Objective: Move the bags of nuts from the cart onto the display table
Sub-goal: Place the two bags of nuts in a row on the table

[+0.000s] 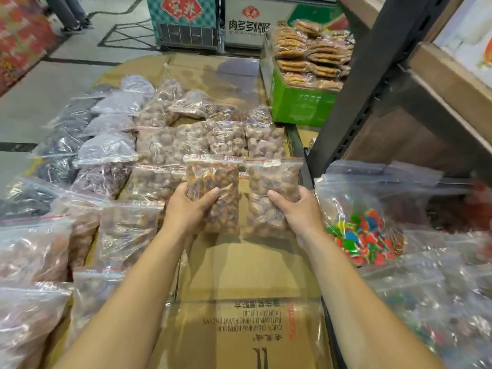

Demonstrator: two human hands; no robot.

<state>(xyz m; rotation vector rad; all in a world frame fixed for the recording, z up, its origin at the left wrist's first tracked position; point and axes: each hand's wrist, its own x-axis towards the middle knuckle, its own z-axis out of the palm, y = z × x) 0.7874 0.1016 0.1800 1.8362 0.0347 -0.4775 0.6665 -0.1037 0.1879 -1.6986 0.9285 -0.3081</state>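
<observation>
My left hand (190, 209) grips a clear zip bag of orange-brown nuts (214, 179) by its left side. Beside it, my right hand (295, 211) holds a second zip bag of paler brown nuts (274, 179) by its right side. Both bags hang side by side just above the cardboard-covered display table (239, 265). Several more bags of nuts (191, 142) lie in rows on the cardboard beyond and to the left of my hands. The cart is not in view.
Bags of dark dried fruit (106, 145) line the left side. A green box of stacked biscuits (300, 102) stands at the back right. A dark metal shelf post (354, 94) rises on the right, with bags of coloured candy (364, 235) below it.
</observation>
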